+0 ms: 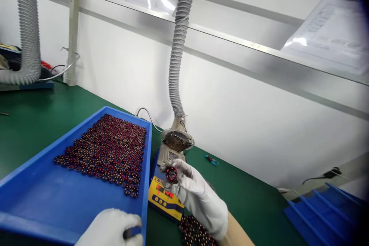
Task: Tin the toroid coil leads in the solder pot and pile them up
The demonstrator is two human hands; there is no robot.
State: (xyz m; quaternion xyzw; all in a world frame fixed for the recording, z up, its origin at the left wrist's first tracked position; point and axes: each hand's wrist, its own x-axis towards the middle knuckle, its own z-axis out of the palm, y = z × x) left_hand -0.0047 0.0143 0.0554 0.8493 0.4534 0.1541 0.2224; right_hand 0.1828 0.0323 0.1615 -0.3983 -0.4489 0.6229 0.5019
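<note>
My right hand, in a white glove, pinches a small ring-shaped stator, dark with reddish parts around its opening. It is in front of a yellow and blue heating unit with red digits. Over the near right part of a blue tray is my gloved left hand; its fingers are curved with a gap, and blue shows through. Many similar rings lie packed in rows in the tray's far part. More dark pieces with light dots lie under my right wrist.
A grey fume hose comes down to a round metal hood above the unit. Small blue-handled cutters lie on the green table. Blue ribbed trays stand at the right. Another hose hangs at the left.
</note>
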